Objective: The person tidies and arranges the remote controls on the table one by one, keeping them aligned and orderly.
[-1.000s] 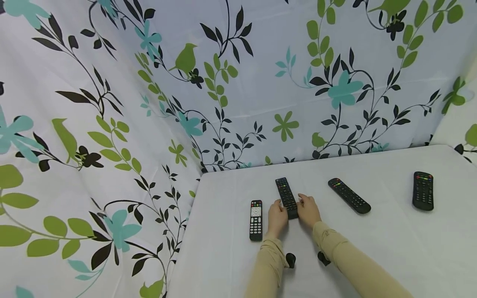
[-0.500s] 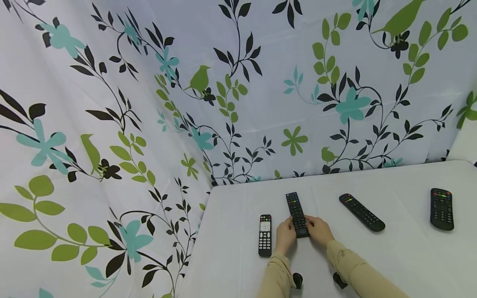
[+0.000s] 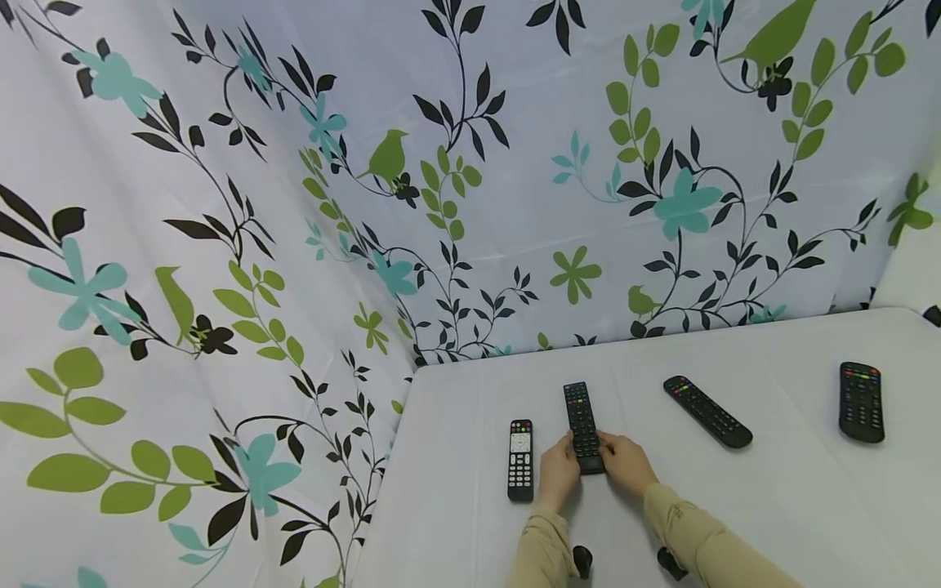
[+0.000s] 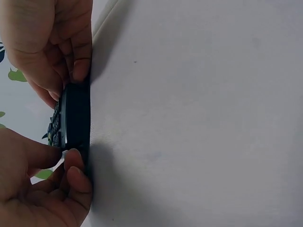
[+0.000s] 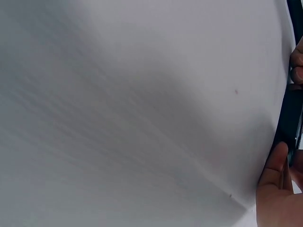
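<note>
A long black remote control (image 3: 583,425) lies face up on the white table, its far end tilted slightly left in the head view. My left hand (image 3: 559,475) pinches its left edge near the close end. My right hand (image 3: 626,464) pinches the opposite edge at about the same height. In the left wrist view, the left hand (image 4: 45,182) has its thumb on the upper side and fingers curled low at the edge; the right hand (image 4: 57,42) is across from it. The right wrist view shows only part of the right hand (image 5: 279,189) and the remote's dark end (image 5: 289,118).
Left of the hands lies a slimmer remote with white buttons (image 3: 520,461). Further right are a slanted black remote (image 3: 707,412) and a wide black remote (image 3: 861,402). A patterned curtain (image 3: 500,204) rises behind and left of the white table (image 3: 794,506).
The head view has shifted. Both hands have closed in on the remote's edges, and it has turned slightly straighter. The other remotes stay where they lay.
</note>
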The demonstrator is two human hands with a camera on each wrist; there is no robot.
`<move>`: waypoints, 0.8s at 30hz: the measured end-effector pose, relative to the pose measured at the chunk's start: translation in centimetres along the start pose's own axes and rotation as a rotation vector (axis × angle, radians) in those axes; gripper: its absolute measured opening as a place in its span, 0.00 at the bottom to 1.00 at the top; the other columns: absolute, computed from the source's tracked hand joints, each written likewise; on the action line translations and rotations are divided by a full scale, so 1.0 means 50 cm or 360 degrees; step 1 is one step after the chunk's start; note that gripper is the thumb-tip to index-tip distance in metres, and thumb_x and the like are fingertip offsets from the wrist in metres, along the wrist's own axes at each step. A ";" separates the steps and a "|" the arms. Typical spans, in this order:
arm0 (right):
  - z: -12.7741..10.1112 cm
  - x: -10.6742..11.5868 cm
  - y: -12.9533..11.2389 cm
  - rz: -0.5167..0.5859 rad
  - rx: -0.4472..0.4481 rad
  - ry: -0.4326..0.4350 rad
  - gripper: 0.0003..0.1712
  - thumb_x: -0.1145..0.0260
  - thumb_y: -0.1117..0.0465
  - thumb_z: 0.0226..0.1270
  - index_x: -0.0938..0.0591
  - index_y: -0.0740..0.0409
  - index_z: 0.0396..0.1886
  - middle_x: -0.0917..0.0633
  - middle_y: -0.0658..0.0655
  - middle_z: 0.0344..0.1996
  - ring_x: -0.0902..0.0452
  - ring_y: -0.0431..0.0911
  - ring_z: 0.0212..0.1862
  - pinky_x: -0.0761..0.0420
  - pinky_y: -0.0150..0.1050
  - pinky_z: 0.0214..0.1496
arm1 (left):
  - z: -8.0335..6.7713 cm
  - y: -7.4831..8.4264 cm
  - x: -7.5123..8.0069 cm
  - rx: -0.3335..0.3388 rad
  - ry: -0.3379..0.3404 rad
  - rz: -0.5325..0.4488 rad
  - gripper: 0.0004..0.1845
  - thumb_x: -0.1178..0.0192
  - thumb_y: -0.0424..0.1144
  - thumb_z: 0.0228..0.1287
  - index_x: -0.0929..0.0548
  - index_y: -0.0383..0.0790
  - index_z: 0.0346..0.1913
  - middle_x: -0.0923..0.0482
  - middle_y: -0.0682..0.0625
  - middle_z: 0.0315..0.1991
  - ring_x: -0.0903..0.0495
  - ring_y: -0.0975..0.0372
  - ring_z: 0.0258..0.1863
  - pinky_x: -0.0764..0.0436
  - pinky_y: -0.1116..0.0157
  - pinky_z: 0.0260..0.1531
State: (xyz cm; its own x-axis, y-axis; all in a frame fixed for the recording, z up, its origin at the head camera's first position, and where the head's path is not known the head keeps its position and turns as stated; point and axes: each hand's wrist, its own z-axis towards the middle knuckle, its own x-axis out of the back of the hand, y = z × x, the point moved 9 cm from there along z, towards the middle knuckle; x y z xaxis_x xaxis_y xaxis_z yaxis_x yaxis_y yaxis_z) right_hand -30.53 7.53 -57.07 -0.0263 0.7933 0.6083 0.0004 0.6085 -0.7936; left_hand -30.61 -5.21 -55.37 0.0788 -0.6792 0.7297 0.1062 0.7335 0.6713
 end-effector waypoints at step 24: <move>-0.076 -0.017 -0.020 -0.0015 0.0024 0.0010 0.21 0.43 0.69 0.62 0.25 0.72 0.55 0.17 0.62 0.30 0.35 0.43 0.25 0.35 0.34 0.25 | -0.072 0.003 0.024 -0.0084 0.0027 0.0085 0.18 0.48 0.25 0.59 0.21 0.31 0.53 0.17 0.37 0.44 0.17 0.48 0.42 0.19 0.58 0.37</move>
State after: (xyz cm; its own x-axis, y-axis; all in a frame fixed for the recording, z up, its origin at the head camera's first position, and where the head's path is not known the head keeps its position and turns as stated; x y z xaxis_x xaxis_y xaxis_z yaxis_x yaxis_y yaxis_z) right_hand -26.73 6.31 -56.74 -0.0199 0.7876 0.6158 -0.0150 0.6156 -0.7879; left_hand -26.95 -6.00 -54.86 0.1026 -0.6398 0.7617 0.1537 0.7667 0.6233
